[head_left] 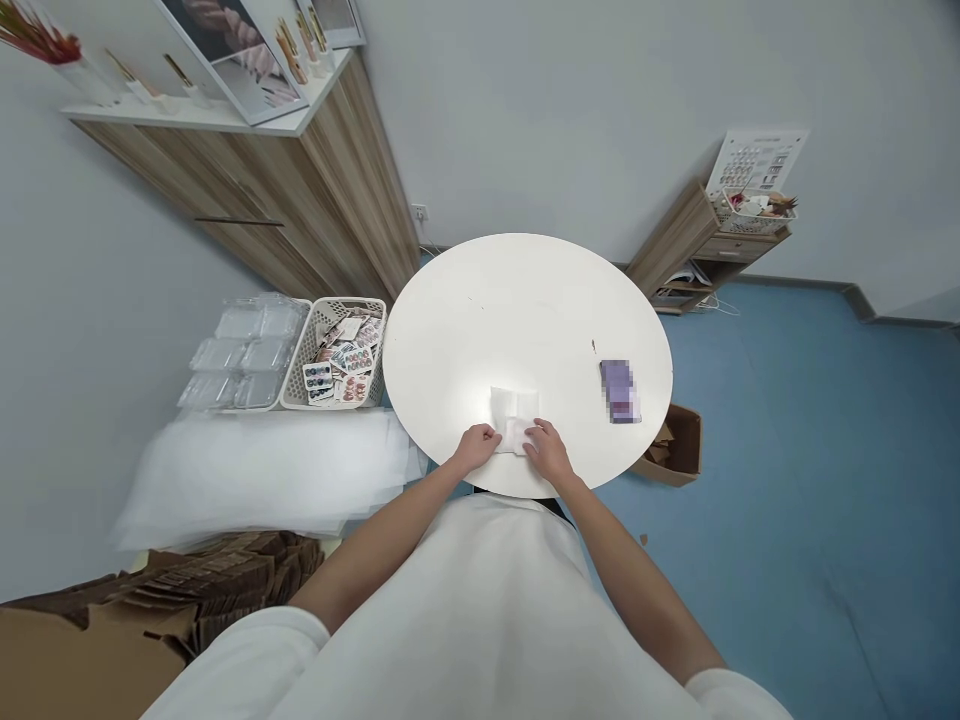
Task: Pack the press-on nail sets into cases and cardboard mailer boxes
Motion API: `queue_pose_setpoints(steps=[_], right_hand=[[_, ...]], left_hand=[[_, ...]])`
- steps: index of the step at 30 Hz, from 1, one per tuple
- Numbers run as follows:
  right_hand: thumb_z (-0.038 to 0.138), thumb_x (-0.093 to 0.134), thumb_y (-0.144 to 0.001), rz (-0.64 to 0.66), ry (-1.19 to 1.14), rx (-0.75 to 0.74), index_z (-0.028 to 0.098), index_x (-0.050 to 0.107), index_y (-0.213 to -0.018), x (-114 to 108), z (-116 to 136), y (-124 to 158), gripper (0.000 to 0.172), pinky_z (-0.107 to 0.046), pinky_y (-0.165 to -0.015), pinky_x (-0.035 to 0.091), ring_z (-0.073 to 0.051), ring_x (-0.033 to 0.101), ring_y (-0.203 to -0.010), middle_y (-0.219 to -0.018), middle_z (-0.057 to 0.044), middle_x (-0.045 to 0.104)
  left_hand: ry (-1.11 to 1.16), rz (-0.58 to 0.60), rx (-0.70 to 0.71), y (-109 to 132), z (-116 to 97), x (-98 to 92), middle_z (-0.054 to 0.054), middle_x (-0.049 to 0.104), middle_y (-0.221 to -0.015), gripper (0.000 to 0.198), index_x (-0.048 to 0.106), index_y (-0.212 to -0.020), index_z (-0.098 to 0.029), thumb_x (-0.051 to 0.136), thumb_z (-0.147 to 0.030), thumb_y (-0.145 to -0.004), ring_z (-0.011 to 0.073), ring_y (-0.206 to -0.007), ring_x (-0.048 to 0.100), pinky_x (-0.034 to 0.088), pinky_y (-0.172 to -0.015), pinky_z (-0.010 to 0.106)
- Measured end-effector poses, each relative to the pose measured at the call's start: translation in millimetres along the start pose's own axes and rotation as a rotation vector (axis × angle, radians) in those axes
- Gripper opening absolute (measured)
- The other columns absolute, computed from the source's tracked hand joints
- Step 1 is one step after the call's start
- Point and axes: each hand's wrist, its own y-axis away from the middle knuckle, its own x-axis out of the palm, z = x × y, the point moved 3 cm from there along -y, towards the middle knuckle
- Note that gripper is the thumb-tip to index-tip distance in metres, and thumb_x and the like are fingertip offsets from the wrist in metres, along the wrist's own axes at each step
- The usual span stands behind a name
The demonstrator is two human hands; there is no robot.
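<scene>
A thin white sheet [515, 405], perhaps foam or soft paper, lies near the front edge of the round white table [517, 290]. Its near part is folded over into a small bundle; whether anything is inside cannot be seen. My left hand [478, 447] is closed at the bundle's left edge, thumb and fingers pinched on it. At the right edge, my right hand [549, 450] grips the sheet with curled fingertips and thumb. A purple item [619, 390], blurred by pixelation, rests on the table to the right of my right hand.
Left of the table stand a white basket [381, 345] of nail-design cards, clear plastic boxes [247, 350], a stack of white sheets [262, 470] and folded cardboard [240, 590]. A cardboard box [686, 445] sits on the floor at right. Wooden cabinets [345, 170] line the wall.
</scene>
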Motion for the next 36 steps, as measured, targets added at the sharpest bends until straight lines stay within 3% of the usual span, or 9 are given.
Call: queue_pose_setpoints(steps=[5, 9, 12, 16, 21, 25, 30, 32, 36], right_hand=[[0.023, 0.052, -0.071, -0.073, -0.100, 0.108, 0.020, 0.058, -0.094, 4, 0, -4, 0.024, -0.034, -0.080, 0.043, -0.020, 0.050, -0.095, -0.106, -0.008, 0.045], [0.017, 0.049, -0.067, -0.047, -0.265, 0.215, 0.020, 0.059, -0.093, 3, -4, -1, 0.028, -0.033, -0.078, 0.042, -0.017, 0.052, -0.079, -0.087, -0.004, 0.053], [0.017, 0.040, -0.070, 0.004, -0.355, 0.231, 0.021, 0.058, -0.094, -4, -7, 1, 0.030, -0.029, -0.074, 0.043, -0.014, 0.054, -0.076, -0.084, -0.002, 0.057], [0.030, 0.037, -0.074, 0.019, -0.453, 0.297, 0.020, 0.056, -0.085, -9, -8, -4, 0.023, -0.027, -0.065, 0.043, -0.013, 0.053, -0.064, -0.071, 0.001, 0.058], [0.034, 0.049, -0.068, 0.013, -0.295, 0.321, 0.022, 0.049, -0.080, -5, -7, -14, 0.017, -0.026, -0.057, 0.039, -0.013, 0.049, -0.057, -0.058, 0.005, 0.049], [0.035, 0.048, -0.071, 0.077, -0.267, 0.267, 0.022, 0.048, -0.081, -4, -10, -18, 0.017, -0.025, -0.055, 0.038, -0.013, 0.049, -0.058, -0.059, 0.005, 0.048], [0.036, 0.041, -0.079, 0.145, -0.140, 0.159, 0.022, 0.048, -0.095, -9, -12, -15, 0.023, -0.026, -0.057, 0.041, -0.015, 0.052, -0.065, -0.071, 0.001, 0.055], [0.031, 0.041, -0.080, 0.107, -0.021, 0.027, 0.021, 0.047, -0.105, -16, -8, -12, 0.028, -0.029, -0.065, 0.042, -0.018, 0.053, -0.081, -0.092, -0.006, 0.057], [0.033, 0.052, -0.075, 0.130, 0.203, -0.328, 0.022, 0.038, -0.122, -22, 0, -2, 0.051, -0.039, -0.084, 0.037, -0.026, 0.040, -0.110, -0.126, -0.010, 0.042]], left_hand=[[-0.314, 0.035, 0.250, -2, -25, 27.2, 0.000, 0.053, -0.062, 0.017, 0.049, -0.063, -0.019, 0.046, -0.030, -0.075, 0.0147, -0.060, 0.050, 0.035, -0.054, 0.026], [-0.491, 0.031, 0.307, 0, -29, 49.1, 0.005, 0.056, -0.076, 0.017, 0.052, -0.073, -0.019, 0.039, -0.026, -0.080, 0.0178, -0.070, 0.053, 0.037, -0.057, 0.028], [-0.558, 0.025, 0.340, 4, -26, 59.0, 0.006, 0.055, -0.088, 0.016, 0.052, -0.083, -0.018, 0.039, -0.027, -0.082, 0.0194, -0.081, 0.053, 0.040, -0.064, 0.029], [-0.612, 0.015, 0.390, 11, -22, 63.8, 0.007, 0.054, -0.093, 0.019, 0.051, -0.092, -0.017, 0.043, -0.029, -0.081, 0.0215, -0.086, 0.052, 0.042, -0.069, 0.032], [-0.529, 0.037, 0.469, 14, -18, 50.6, 0.006, 0.054, -0.090, 0.023, 0.054, -0.091, -0.018, 0.034, -0.027, -0.085, 0.0182, -0.084, 0.052, 0.043, -0.072, 0.030], [-0.575, -0.089, 0.503, 11, -19, 36.8, 0.008, 0.051, -0.108, 0.026, 0.052, -0.106, -0.021, 0.038, -0.024, -0.084, 0.0213, -0.099, 0.047, 0.040, -0.082, 0.035], [-0.645, -0.143, 0.554, 4, -23, 45.3, 0.008, 0.041, -0.126, 0.032, 0.049, -0.113, -0.025, 0.043, -0.022, -0.082, 0.0248, -0.115, 0.036, 0.033, -0.092, 0.042], [-0.639, -0.166, 0.536, 2, -22, 49.1, 0.008, 0.042, -0.125, 0.031, 0.050, -0.112, -0.025, 0.042, -0.023, -0.082, 0.0247, -0.115, 0.035, 0.033, -0.092, 0.042], [-0.626, -0.192, 0.515, 2, -19, 52.1, 0.007, 0.042, -0.125, 0.029, 0.053, -0.108, -0.024, 0.043, -0.022, -0.081, 0.0246, -0.115, 0.034, 0.034, -0.092, 0.041]])
